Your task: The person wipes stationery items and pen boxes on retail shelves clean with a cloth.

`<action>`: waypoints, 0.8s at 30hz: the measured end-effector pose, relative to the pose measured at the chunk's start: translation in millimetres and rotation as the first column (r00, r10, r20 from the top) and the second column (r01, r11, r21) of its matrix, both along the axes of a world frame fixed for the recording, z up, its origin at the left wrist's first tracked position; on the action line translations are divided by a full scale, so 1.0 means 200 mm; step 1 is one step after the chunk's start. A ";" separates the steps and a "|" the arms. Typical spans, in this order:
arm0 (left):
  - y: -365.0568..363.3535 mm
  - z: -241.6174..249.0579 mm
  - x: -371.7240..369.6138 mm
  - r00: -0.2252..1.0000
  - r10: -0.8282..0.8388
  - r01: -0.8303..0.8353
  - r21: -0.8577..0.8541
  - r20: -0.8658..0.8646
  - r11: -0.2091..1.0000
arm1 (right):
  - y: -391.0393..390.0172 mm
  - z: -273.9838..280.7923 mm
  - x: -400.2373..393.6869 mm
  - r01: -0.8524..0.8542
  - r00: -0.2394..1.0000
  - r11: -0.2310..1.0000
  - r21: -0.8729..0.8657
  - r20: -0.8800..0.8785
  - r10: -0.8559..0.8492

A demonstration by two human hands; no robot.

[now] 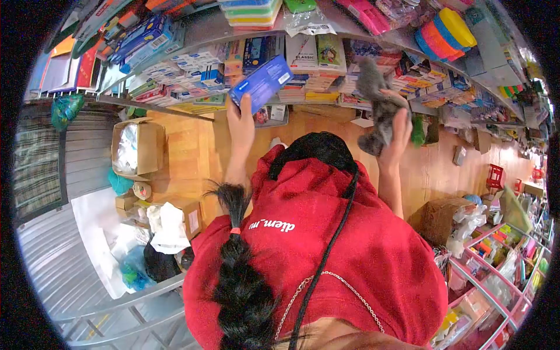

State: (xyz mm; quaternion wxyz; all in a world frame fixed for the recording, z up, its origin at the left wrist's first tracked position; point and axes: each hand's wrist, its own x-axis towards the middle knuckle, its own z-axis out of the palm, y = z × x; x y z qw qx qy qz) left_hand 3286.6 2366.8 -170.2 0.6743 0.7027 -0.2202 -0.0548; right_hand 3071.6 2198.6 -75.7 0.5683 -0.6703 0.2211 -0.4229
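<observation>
Fingers of left hand (241,125) gripping blue box (262,83), right hand (399,133) clutching grey cloth (376,105), crowded stationery shelves (192,70), wooden floor (186,157).

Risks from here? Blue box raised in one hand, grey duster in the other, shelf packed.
1. The blue box is pinched only at its lower end by the left hand; it might tip or slip.
2. The grey duster in the right hand touches the crowded shelf stock; a sweep may knock loose packs off.

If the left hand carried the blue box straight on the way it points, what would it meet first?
Likely the stacked packets on the metal shelf: the left hand lifts the blue rectangular box toward them, though depth is unclear.
</observation>
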 end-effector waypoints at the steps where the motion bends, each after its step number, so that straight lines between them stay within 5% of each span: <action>1: 0.00 0.05 -0.06 0.991 -0.003 -0.005 -0.062 -0.133 0.998 | 0.02 0.03 0.03 -0.052 0.997 0.996 -0.071 -0.064 0.048; 3: -0.03 0.23 -0.23 0.905 -0.065 -0.038 -0.233 -0.421 0.972 | 0.09 0.07 0.12 -0.189 0.977 0.942 -0.277 -0.146 0.153; 5: -0.02 0.22 -0.28 0.995 -0.006 0.034 0.283 -0.101 0.959 | 0.21 0.10 0.24 -0.316 0.941 0.789 -0.527 -0.283 0.188; 7: -0.04 0.28 -0.34 1.000 -0.026 0.025 0.360 -0.002 0.933 | 0.28 0.12 0.32 -0.348 0.925 0.669 -0.657 -0.357 0.131; 9: -0.10 0.41 -0.46 0.990 -0.032 0.032 0.002 -0.139 0.999 | 0.28 0.12 0.37 -0.296 0.949 0.636 -0.713 -0.295 0.111; 11: -0.14 0.36 -0.47 0.981 -0.038 -0.027 -0.321 -0.193 0.947 | 0.19 0.11 0.43 -0.219 0.966 0.679 -0.701 -0.253 0.050; 12: -0.13 0.38 -0.49 0.985 -0.014 -0.035 -0.279 -0.171 0.960 | 0.13 0.09 0.47 -0.181 0.972 0.701 -0.690 -0.235 0.019; 15: -0.09 0.48 -0.57 0.995 0.042 -0.058 -0.167 -0.093 0.984 | -0.01 0.00 0.52 -0.250 0.964 0.954 -0.162 -0.128 0.231; 16: -0.11 0.50 -0.57 0.993 0.087 -0.098 -0.165 -0.075 0.981 | -0.01 -0.02 0.52 -0.224 0.971 0.964 -0.145 -0.121 0.208; 21: -0.20 0.46 -0.50 0.978 0.127 -0.163 -0.225 -0.167 0.961 | 0.29 0.12 0.37 -0.318 0.948 0.815 -0.484 -0.145 0.284; 24: -0.16 0.53 -0.49 0.999 0.001 -0.009 -0.176 -0.048 0.984 | 0.20 0.17 0.45 -0.273 0.962 0.777 -0.567 -0.158 0.222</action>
